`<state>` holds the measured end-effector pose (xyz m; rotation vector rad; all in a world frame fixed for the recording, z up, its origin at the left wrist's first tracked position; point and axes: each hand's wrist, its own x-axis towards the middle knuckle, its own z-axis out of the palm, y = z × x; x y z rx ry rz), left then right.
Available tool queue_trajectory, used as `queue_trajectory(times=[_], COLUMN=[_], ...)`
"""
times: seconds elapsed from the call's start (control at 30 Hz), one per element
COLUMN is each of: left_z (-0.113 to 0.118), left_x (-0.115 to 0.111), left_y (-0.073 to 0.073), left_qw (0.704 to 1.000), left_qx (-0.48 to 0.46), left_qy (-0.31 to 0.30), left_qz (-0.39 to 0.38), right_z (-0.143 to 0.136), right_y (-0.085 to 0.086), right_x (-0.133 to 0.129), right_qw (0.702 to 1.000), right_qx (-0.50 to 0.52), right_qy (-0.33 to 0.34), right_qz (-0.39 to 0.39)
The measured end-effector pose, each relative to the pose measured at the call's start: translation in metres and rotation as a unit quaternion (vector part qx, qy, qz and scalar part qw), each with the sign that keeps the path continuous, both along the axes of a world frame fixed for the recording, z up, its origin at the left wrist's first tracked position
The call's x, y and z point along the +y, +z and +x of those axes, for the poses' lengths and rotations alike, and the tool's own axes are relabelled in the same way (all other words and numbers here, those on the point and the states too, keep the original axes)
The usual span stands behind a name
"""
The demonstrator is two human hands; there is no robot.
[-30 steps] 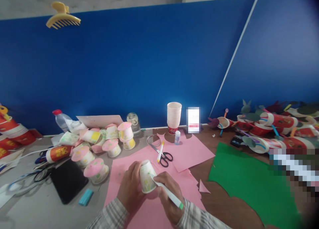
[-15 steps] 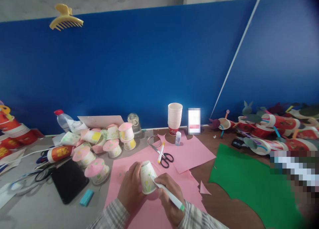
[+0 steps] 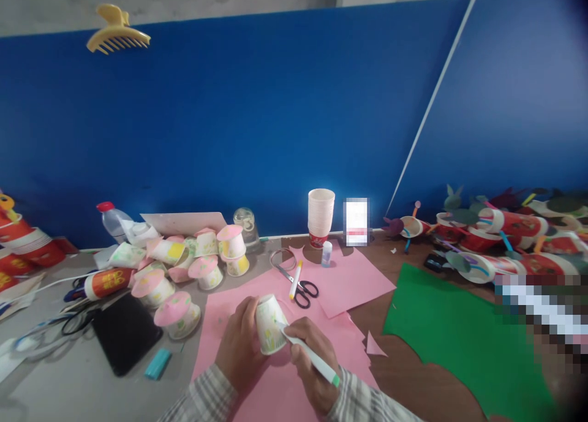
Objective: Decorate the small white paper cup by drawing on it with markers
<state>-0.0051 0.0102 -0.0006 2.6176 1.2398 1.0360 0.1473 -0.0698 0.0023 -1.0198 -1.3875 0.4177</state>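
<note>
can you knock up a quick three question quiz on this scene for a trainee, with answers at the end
1. Multiple choice: what does the right hand hold?
a) scissors
b) a green-ended marker
c) a water bottle

2. True or false: the left hand holds the patterned cup.

3. Fill in the colour: to the right of the pink paper lies a large ____ sheet with a curved cut edge.

Key: 1 b; 2 true; 3 green.
</note>
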Motion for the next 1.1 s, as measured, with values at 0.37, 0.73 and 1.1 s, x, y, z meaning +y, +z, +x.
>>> queue_trajectory(times=[0.37,0.73,1.1], left_z=[0.0009,0.0004,0.0], left_x=[0.0004,0.0012,0.0009], left_y=[0.0014,0.0014,-0.0002], left_qw=[1.0,1.0,1.0], left_qx=[-0.003,-0.005,-0.002], left_qy=[0.005,-0.008,-0.003], left_qz=[-0.002,-0.005,-0.016], right_z=[0.0011,0.0013,0.0009], right_y=[-0.0002,0.0023,0.0029], right_x=[-0.0004,0.0001,-0.0004], right_qw=[1.0,1.0,1.0], right_qx=[-0.019,-0.017,-0.014], right_qy=[0.014,0.01,0.012], right_qz=[-0.014,-0.003,-0.005])
